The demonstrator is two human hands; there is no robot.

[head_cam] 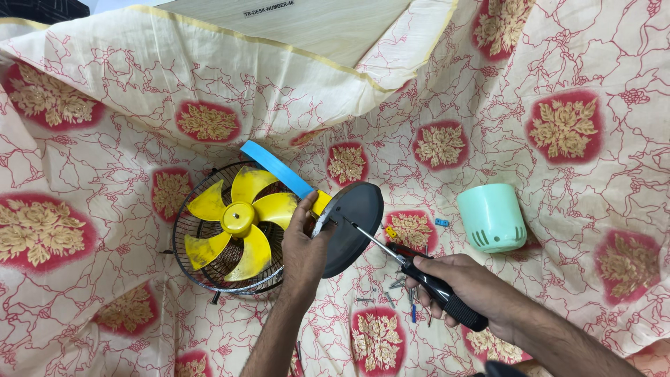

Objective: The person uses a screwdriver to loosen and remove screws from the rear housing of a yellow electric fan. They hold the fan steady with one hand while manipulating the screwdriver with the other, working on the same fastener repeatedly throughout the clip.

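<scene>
— Tilting on its edge, the dark round base plate (352,227) is standing just right of the fan, and the left hand (303,248) is gripping its left rim, fingers (301,209) curled closed over the top of that rim.

— And the tool?

— The screwdriver (412,269) is lying on a slant: its long axis is running from the black handle at lower right up to the tip at upper left, and the tip is touching the plate's face near the left rim, close beside the left hand. The right hand (474,286) is wrapping the handle, fingers closed firmly around it.

— So which hand is nearer the plate?

— The left one is on it; the right one is sitting well apart, down the length of the shaft, with only the tip reaching the plate.

— What is lying around them?

— Just left of the plate, the wire guard (223,230) is holding the yellow fan blades (241,220), and a blue strip (276,167) is slanting from the guard's top toward the plate. Under the shaft, small screws (387,293) and bits are scattering over the floral cloth (105,139). A mint green motor cover (492,218) is lying further right, well apart from both hands. Whether a counter is lying beneath the cloth here cannot be told.
</scene>
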